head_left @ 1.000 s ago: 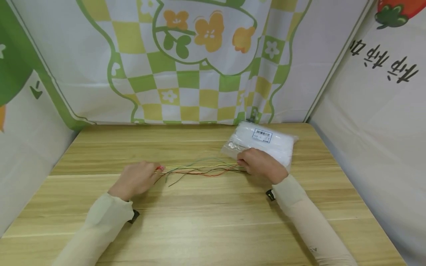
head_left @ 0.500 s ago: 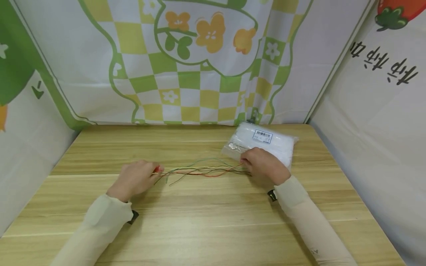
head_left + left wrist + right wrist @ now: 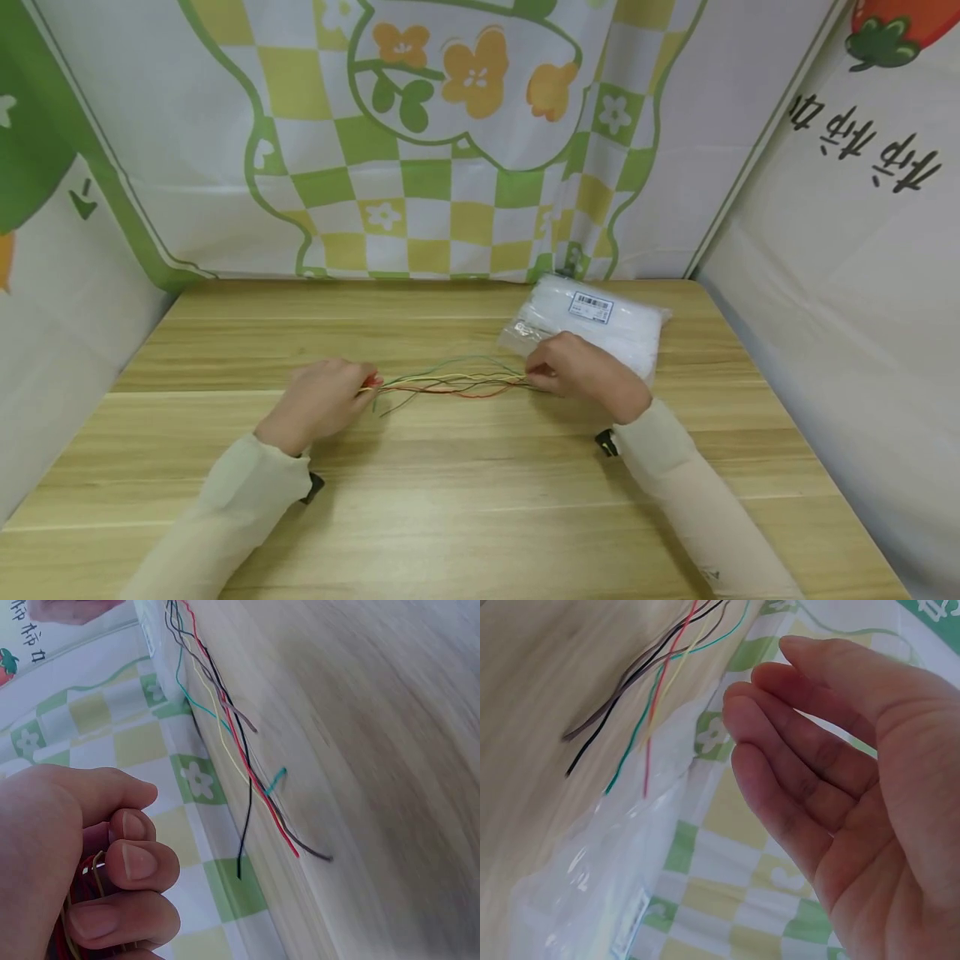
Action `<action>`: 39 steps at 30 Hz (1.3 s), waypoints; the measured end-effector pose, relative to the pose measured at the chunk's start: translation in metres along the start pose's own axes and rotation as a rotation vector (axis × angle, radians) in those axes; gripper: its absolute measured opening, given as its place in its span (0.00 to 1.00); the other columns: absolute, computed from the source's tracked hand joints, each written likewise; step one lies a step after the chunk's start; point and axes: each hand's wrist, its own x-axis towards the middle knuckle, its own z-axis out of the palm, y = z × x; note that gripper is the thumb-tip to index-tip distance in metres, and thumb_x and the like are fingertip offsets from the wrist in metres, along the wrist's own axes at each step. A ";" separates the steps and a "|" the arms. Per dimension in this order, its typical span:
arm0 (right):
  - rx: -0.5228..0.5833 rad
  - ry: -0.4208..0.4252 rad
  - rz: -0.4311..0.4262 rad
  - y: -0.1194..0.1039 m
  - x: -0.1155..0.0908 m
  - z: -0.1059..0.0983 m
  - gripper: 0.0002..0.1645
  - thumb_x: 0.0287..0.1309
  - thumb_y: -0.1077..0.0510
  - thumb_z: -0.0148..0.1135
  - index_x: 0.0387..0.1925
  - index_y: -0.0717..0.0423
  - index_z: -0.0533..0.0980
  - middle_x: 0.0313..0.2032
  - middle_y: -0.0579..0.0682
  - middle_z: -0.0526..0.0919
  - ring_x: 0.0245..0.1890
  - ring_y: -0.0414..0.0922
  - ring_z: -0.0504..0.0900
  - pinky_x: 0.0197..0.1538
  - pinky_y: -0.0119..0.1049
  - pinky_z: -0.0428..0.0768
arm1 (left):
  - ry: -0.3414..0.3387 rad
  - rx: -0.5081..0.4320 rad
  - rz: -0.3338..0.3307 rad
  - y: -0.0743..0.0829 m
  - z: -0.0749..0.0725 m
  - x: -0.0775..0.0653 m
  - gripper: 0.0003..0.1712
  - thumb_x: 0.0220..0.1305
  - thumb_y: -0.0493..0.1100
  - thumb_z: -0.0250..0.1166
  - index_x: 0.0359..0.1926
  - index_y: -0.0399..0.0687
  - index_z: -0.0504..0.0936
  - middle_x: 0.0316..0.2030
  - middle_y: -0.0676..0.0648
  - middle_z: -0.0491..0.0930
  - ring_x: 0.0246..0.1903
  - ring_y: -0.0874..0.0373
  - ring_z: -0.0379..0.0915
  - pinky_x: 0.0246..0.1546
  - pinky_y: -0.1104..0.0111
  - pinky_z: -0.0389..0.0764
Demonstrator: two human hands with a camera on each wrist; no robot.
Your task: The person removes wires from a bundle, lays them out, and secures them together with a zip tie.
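In the head view my left hand (image 3: 318, 404) is at the left ends of several loose, thin wires (image 3: 472, 397) in red, yellow, teal, black and brown. They run sideways across the wooden table. The left wrist view shows that hand's fingers curled round a bundle of red and yellow wires (image 3: 90, 871), partly hidden by the fingers. My right hand (image 3: 588, 375) is over the right ends of the loose wires. In the right wrist view its fingers (image 3: 802, 735) are loosely bent with nothing between them, beside a red wire end (image 3: 646, 784).
A clear plastic bag with white contents (image 3: 547, 302) and a barcode label (image 3: 591, 307) lies at the back right, just behind my right hand. The wooden table (image 3: 450, 517) ends at a checked fabric wall (image 3: 472, 221), with fabric walls on both sides.
My left hand has shifted slightly right and my right hand slightly left, after first drifting right. The red strand that rose to the right fingertips half a second ago lies lower now.
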 end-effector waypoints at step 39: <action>-0.091 0.027 -0.159 -0.053 0.026 -0.007 0.10 0.67 0.61 0.70 0.28 0.53 0.83 0.25 0.42 0.80 0.25 0.32 0.72 0.32 0.24 0.73 | -0.029 -0.022 0.133 0.068 0.010 0.044 0.15 0.73 0.43 0.65 0.25 0.54 0.77 0.19 0.56 0.69 0.22 0.59 0.64 0.23 0.65 0.63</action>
